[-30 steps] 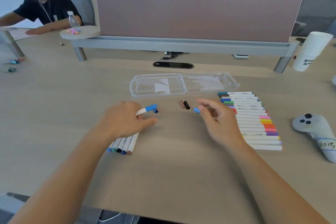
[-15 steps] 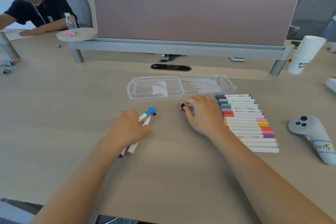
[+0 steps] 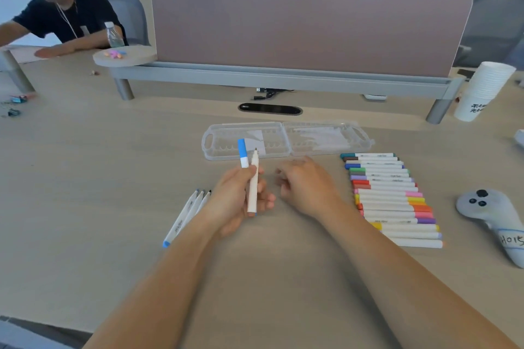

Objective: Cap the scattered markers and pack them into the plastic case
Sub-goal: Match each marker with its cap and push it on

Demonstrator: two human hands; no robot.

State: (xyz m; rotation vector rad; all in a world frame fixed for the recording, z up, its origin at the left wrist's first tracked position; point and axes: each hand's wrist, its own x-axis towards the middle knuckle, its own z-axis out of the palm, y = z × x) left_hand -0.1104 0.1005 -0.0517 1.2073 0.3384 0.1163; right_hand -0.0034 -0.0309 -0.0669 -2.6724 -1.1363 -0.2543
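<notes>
From the head camera, I see my left hand (image 3: 235, 201) gripping a blue-capped marker (image 3: 242, 153) and an uncapped marker (image 3: 253, 184) upright. My right hand (image 3: 306, 184) is curled; I cannot tell whether it holds anything. The case (image 3: 326, 139) lies open just beyond both hands.

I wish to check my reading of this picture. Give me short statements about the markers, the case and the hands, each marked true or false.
1. The left hand holds two markers. True.
2. The plastic case is closed. False: it lies open.
3. The row of capped markers lies right of the right hand. True.
4. The grey controller lies left of the left hand. False: it lies right of the capped row.
</notes>
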